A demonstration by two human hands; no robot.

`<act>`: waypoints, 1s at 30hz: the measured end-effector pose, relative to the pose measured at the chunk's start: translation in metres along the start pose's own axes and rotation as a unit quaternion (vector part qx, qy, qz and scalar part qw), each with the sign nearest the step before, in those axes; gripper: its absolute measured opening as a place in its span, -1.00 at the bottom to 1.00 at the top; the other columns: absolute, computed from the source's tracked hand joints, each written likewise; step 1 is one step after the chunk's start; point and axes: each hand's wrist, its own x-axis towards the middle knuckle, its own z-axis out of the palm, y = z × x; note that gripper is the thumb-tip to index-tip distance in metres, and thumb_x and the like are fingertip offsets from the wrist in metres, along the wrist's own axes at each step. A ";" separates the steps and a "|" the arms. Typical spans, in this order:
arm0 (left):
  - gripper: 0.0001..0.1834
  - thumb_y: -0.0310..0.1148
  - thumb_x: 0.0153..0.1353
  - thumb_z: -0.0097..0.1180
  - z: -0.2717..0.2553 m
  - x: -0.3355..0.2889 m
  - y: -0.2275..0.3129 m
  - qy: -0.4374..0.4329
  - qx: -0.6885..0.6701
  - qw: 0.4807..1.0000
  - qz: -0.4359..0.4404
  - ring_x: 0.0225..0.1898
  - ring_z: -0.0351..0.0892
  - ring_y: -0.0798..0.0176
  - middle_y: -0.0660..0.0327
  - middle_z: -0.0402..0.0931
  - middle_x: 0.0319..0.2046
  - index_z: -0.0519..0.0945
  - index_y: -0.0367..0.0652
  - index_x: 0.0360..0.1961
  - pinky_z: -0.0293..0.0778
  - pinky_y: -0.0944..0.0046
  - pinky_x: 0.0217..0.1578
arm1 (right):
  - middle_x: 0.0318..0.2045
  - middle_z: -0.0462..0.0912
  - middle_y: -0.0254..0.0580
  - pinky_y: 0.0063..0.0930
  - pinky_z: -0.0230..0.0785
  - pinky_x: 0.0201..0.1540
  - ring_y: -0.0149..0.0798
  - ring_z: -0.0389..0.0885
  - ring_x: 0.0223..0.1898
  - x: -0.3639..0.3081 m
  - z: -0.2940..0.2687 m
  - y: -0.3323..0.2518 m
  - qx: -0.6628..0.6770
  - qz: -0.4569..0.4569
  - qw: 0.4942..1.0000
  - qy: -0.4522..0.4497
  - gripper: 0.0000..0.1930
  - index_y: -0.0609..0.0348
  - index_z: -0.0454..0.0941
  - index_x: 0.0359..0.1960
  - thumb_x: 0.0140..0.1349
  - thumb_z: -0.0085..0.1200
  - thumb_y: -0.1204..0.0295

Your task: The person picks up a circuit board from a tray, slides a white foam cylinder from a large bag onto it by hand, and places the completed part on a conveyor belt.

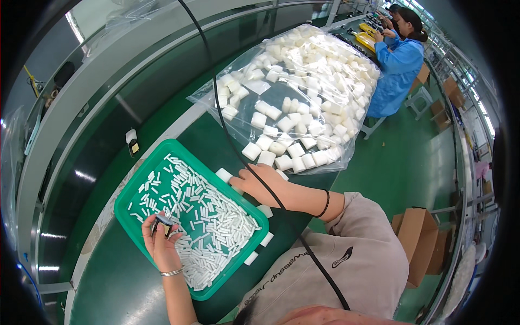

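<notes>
My left hand point(158, 244) is closed round a small black part point(164, 220) with a pale yellow patch, above the green tray point(125, 187). Many short white tubes point(211, 225) lie loose in that tray, heaped toward its near right side. Beyond the tray's right rim, my right hand point(257, 183) bends its fingers over a white foam cylinder point(236, 189), partly hidden beneath them. Another foam cylinder point(223, 175) lies just beside the fingertips. From a clear plastic bag point(257, 86), many more white foam cylinders point(287, 123) spill toward my right hand.
A black cable point(216, 95) hangs across the view, passing over my right forearm. Along the tray's right side lie several foam cylinders point(250, 258). A small black-and-yellow part point(132, 142) sits past the bench edge. A person in blue point(398, 70) works farther along; cardboard boxes point(417, 244) stand at right.
</notes>
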 end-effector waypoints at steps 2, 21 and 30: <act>-0.70 -0.44 0.14 -0.06 0.001 0.000 -0.001 -0.009 -0.003 1.000 0.002 -0.39 0.50 0.30 0.08 0.38 -0.08 0.32 -0.13 -0.07 0.51 0.41 -0.50 | -0.43 0.45 -0.18 -0.35 0.36 -0.39 -0.19 0.46 -0.31 0.001 0.005 0.000 -0.010 -0.009 0.999 0.031 -0.79 0.10 0.41 -0.31 -0.05 -0.04 0.45; -0.58 -0.59 -0.05 0.10 -0.006 0.005 -0.010 0.031 -0.010 0.996 0.080 -0.28 0.43 0.33 0.05 0.36 -0.08 0.33 -0.17 -0.11 0.48 0.33 -0.31 | -0.26 0.48 -0.25 -0.61 0.35 -0.19 -0.46 0.46 -0.21 0.075 0.018 -0.075 0.783 0.002 0.623 0.007 -0.69 0.20 0.30 -0.19 0.01 0.07 0.65; -0.67 -0.52 0.06 0.02 -0.013 0.005 0.003 -0.015 -0.103 0.993 0.048 -0.28 0.51 0.20 0.15 0.41 -0.19 0.32 -0.11 -0.11 0.52 0.29 -0.34 | -0.22 0.51 -0.13 -0.56 0.37 -0.10 -0.35 0.49 -0.14 0.091 0.017 -0.085 0.784 -0.006 0.619 0.038 -0.64 0.34 0.37 -0.12 -0.02 0.08 0.69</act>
